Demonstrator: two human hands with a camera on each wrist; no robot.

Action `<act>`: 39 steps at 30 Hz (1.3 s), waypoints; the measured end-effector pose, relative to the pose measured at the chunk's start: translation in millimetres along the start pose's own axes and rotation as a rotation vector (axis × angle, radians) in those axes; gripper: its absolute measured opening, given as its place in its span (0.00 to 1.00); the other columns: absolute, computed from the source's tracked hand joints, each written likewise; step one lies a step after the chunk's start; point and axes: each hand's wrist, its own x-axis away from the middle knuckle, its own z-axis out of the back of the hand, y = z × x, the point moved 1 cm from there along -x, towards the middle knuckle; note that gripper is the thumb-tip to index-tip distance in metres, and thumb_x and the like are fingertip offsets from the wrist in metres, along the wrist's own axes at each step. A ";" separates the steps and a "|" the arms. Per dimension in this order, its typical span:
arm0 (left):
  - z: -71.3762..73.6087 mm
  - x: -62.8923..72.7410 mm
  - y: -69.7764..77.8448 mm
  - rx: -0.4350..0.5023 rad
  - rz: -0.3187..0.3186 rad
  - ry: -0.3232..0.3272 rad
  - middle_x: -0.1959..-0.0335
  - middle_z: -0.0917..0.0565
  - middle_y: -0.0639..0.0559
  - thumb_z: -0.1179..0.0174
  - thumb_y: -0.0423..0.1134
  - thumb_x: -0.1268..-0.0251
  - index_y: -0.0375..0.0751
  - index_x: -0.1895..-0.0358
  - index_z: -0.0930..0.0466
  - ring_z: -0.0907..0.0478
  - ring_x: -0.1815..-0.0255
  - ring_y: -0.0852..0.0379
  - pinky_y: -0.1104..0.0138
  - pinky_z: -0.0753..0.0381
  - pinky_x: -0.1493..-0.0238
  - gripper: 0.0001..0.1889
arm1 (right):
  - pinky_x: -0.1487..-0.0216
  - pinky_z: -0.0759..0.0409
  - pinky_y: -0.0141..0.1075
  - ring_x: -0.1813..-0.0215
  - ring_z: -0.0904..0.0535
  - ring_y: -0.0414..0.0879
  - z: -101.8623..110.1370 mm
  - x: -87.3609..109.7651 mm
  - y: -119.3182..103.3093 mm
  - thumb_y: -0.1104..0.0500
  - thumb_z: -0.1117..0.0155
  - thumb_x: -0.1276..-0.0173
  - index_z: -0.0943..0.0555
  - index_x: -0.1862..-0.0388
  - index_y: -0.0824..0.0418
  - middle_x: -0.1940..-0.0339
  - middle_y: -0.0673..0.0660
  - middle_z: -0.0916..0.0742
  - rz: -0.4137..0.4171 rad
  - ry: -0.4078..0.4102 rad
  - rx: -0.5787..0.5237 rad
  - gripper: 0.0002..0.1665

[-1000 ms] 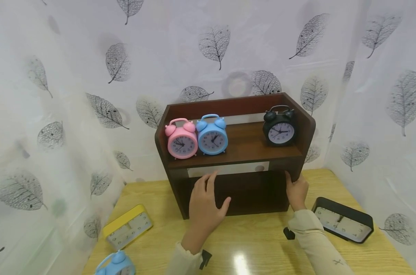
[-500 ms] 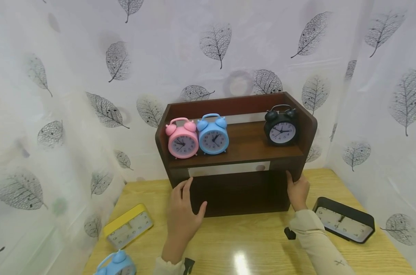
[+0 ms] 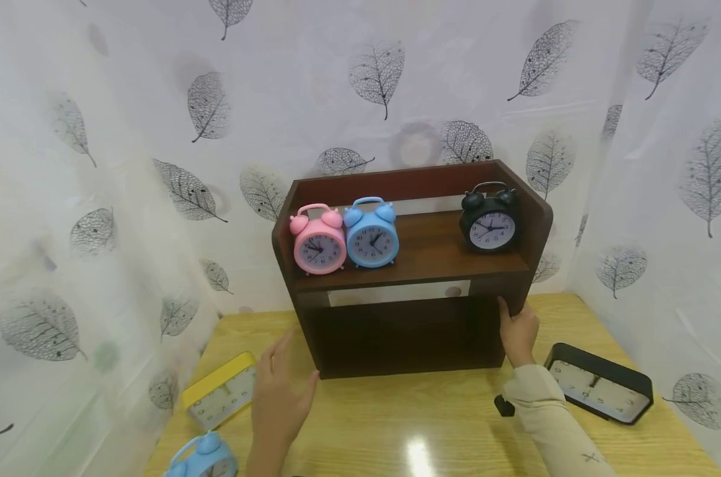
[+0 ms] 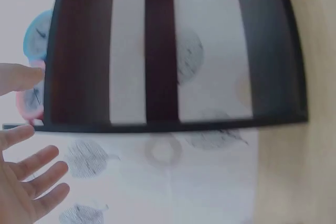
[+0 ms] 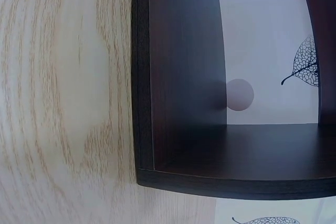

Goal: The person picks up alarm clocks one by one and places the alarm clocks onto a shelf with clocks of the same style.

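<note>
A dark brown two-tier desk shelf stands on the table. Its upper tier bears a pink twin-bell alarm clock and a blue one side by side at the left, and a black one at the right. My right hand grips the shelf's right side panel, thumb on the inner face; the right wrist view shows the shelf's lower compartment but not the hand. With fingers spread, my left hand is off the shelf's lower left corner, holding nothing; the left wrist view shows its fingers apart.
A yellow rectangular clock lies on the left of the wooden table, with another blue twin-bell clock nearer, cut by the frame. At the right lies a black rectangular clock. Leaf-patterned sheeting surrounds the table.
My left hand has moved left and toward me, from in front of the shelf's lower opening to outside its left corner. The right hand keeps its grip; the clocks stay where they were.
</note>
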 end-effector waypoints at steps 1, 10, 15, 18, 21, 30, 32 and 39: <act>1.6 3.1 -4.1 -0.002 0.020 -0.009 0.47 0.26 0.39 0.24 0.40 0.63 0.39 0.36 0.34 0.26 0.50 0.42 0.51 0.21 0.54 0.44 | 0.66 0.28 0.59 0.67 0.22 0.71 -0.1 0.2 -0.4 0.56 0.41 0.33 0.25 0.69 0.72 0.70 0.77 0.18 -0.002 -0.001 0.001 0.17; 15.7 28.1 -37.9 -0.052 0.212 -0.035 0.52 0.26 0.36 0.26 0.38 0.59 0.35 0.37 0.34 0.26 0.53 0.39 0.48 0.23 0.57 0.40 | 0.64 0.29 0.60 0.65 0.22 0.73 -0.4 0.1 -1.4 0.58 0.39 0.35 0.25 0.70 0.75 0.69 0.78 0.18 0.003 0.022 -0.011 0.17; 24.1 37.6 -54.9 -0.067 0.224 -0.023 0.54 0.26 0.34 0.26 0.37 0.59 0.32 0.39 0.34 0.27 0.54 0.37 0.46 0.23 0.58 0.40 | 0.66 0.31 0.59 0.68 0.23 0.72 0.0 0.8 -1.5 0.58 0.39 0.35 0.26 0.73 0.75 0.72 0.78 0.19 0.014 0.038 -0.022 0.18; 26.8 43.4 -66.7 -0.075 0.259 -0.036 0.53 0.27 0.34 0.27 0.38 0.58 0.33 0.38 0.35 0.27 0.55 0.37 0.45 0.24 0.58 0.40 | 0.66 0.31 0.59 0.68 0.23 0.72 -0.5 0.9 -1.0 0.58 0.39 0.35 0.26 0.73 0.75 0.72 0.78 0.19 0.017 0.043 -0.025 0.18; 27.9 49.2 -77.3 -0.087 0.283 -0.036 0.53 0.28 0.34 0.27 0.38 0.59 0.34 0.37 0.35 0.28 0.55 0.38 0.46 0.24 0.57 0.41 | 0.66 0.31 0.59 0.67 0.23 0.72 -1.2 0.6 0.6 0.57 0.38 0.36 0.26 0.73 0.74 0.71 0.78 0.19 0.006 0.043 -0.026 0.19; 37.2 65.1 -97.1 -0.115 0.325 -0.007 0.51 0.28 0.32 0.27 0.34 0.61 0.31 0.39 0.35 0.29 0.52 0.35 0.45 0.29 0.52 0.40 | 0.64 0.31 0.60 0.66 0.23 0.73 -3.0 -1.6 4.1 0.57 0.39 0.36 0.26 0.73 0.75 0.70 0.79 0.19 -0.002 0.043 -0.021 0.19; 39.5 69.4 -101.4 -0.120 0.339 -0.005 0.51 0.27 0.31 0.27 0.35 0.61 0.31 0.40 0.35 0.29 0.52 0.33 0.44 0.29 0.53 0.40 | 0.65 0.31 0.59 0.66 0.23 0.73 -3.0 -1.6 4.3 0.56 0.39 0.35 0.26 0.72 0.74 0.71 0.78 0.19 -0.003 0.041 -0.017 0.19; 49.6 81.0 -111.1 -0.179 0.510 -0.111 0.50 0.30 0.28 0.31 0.39 0.54 0.36 0.36 0.37 0.31 0.51 0.31 0.42 0.30 0.52 0.38 | 0.68 0.32 0.58 0.69 0.24 0.71 -2.8 -0.6 4.7 0.56 0.39 0.35 0.26 0.73 0.72 0.73 0.76 0.19 0.011 0.035 -0.010 0.18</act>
